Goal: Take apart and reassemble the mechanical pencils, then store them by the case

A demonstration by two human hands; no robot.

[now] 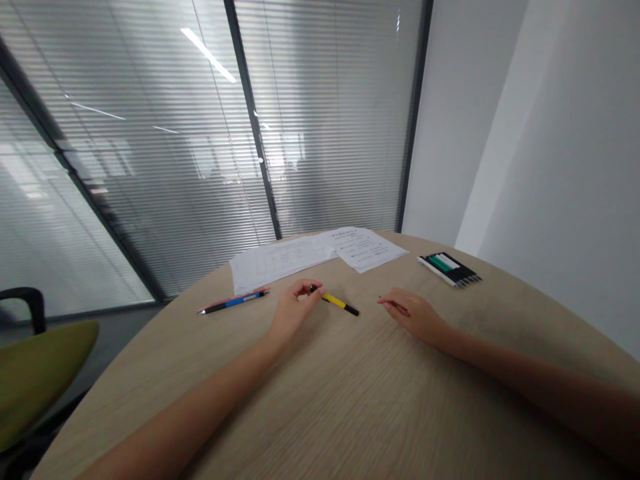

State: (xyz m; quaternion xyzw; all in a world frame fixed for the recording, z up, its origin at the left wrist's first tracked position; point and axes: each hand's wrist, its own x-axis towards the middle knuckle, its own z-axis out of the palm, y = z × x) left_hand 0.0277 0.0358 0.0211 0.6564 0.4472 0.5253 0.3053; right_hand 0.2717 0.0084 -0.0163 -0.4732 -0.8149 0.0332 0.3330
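Between the thumb and forefinger of my left hand [293,312] sits the black end of a yellow pen [339,303]. The pinch is closed on it. The rest of the barrel runs away to the right, lying flat on the table [350,413], with its far black tip pointing toward my other hand.

My right hand [416,315] rests on the wood just beyond that tip, not touching the pen, its fingers drawn loosely together. A thin dark sliver shows at their ends. It is too small for me to say what it is, or whether those fingers are grasping it or lying slack. Both my forearms stretch bare across the pale, round wooden top.

To the left of my left hand, near but apart, a blue pen [233,302] lies flat with its tip aimed left. Past it, toward the far edge, printed sheets [280,261] are spread, one overlapping another. Off to the right, well apart from my right hand, a bundle of pens [450,269] in black, green and white lies side by side.

Beyond the table stands a glass wall [150,167] with slatted blinds. At the lower left is the green seat of a chair [35,373] with a black armrest.
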